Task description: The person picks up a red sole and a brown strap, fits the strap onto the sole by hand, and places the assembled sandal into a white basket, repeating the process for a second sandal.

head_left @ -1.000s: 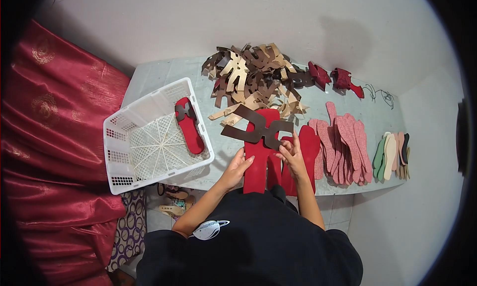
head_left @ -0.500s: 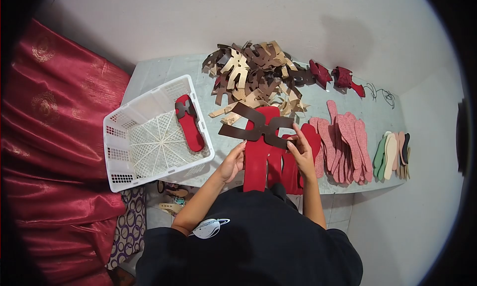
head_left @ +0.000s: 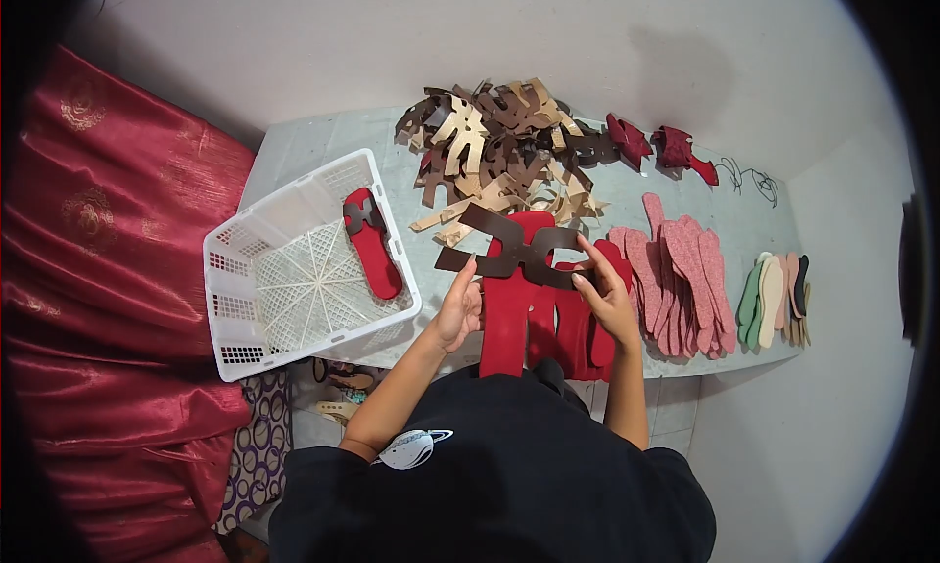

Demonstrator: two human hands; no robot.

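Observation:
A dark brown X-shaped strap piece [head_left: 522, 258] is held up over red sole pieces [head_left: 506, 318] at the table's front edge. My right hand [head_left: 609, 294] pinches its right-hand arms between thumb and fingers. At its lower left arm, my left hand [head_left: 458, 308] touches the edge with a raised fingertip; the other fingers are partly curled and hold nothing else that shows. Behind the piece lies a heap of brown and tan strap pieces [head_left: 504, 152].
On the left, a white basket [head_left: 384, 323] holds a red sole with a brown strap [head_left: 370, 250]. Pink soles [head_left: 685, 279] and green, cream and black soles [head_left: 771, 304] lie on the right. Dark red strap pieces [head_left: 672, 149] and black cord [head_left: 752, 182] are at the back.
My left hand has moved up to the strap piece's lower left arm. My right hand has shifted slightly right, and the strap piece sits a little differently.

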